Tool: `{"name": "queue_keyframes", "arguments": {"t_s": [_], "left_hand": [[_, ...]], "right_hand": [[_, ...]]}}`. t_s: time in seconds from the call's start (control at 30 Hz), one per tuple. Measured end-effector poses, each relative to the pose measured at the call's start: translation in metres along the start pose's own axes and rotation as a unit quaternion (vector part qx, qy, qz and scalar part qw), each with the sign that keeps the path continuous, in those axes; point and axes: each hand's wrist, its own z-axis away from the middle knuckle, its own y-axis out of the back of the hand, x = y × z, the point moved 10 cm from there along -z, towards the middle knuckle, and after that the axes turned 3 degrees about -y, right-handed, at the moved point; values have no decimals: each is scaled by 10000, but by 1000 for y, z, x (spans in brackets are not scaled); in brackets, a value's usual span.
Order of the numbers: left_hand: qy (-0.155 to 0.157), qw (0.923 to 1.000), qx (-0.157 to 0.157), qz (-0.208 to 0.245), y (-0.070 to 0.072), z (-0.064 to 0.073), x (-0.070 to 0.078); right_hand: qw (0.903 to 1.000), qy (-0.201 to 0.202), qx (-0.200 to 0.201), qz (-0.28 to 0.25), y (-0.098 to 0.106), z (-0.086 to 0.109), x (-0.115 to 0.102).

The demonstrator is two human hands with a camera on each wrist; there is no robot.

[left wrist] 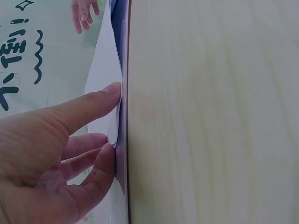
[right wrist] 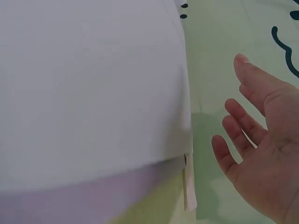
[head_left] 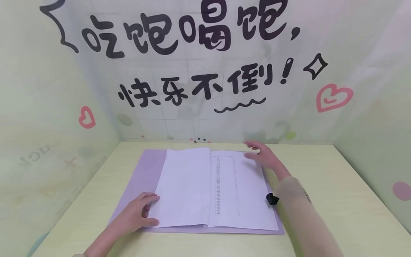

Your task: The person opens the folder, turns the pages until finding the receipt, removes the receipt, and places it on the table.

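Observation:
An open purple folder lies on the table with white sheets in it. Its left-hand page is blank, while the right-hand page carries columns of small print. My left hand rests at the lower left edge of the blank page, thumb and fingers spread apart and touching the paper; in the left wrist view the thumb lies near the sheet's edge. Above the top right corner of the printed page, my right hand is held with loosely bent fingers and nothing in them, as the right wrist view also shows.
The pale wooden table reaches back to a wall with large black lettering and pink hearts. Side walls stand left and right. A small black object shows beside the right sleeve.

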Motion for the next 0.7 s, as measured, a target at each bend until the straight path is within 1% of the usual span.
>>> {"name": "queue_keyframes", "arguments": {"t_s": [0.17,0.27,0.37,0.5,0.7], "left_hand": [[33,10000,-14,30,1,1,0],[46,10000,-47,67,0,1,1],[8,10000,-36,59,0,1,1],[14,10000,-36,57,-1,1,1],[70,9999,-54,114,-2,-1,1]], "right_hand": [[9998,-164,75,96,12,9,20],[9995,-186,42,247,16,14,27],[9989,-245,-98,391,15,19,34],[9976,-210,-338,558,12,22,40],[9954,-277,-497,769,11,24,50]]}}
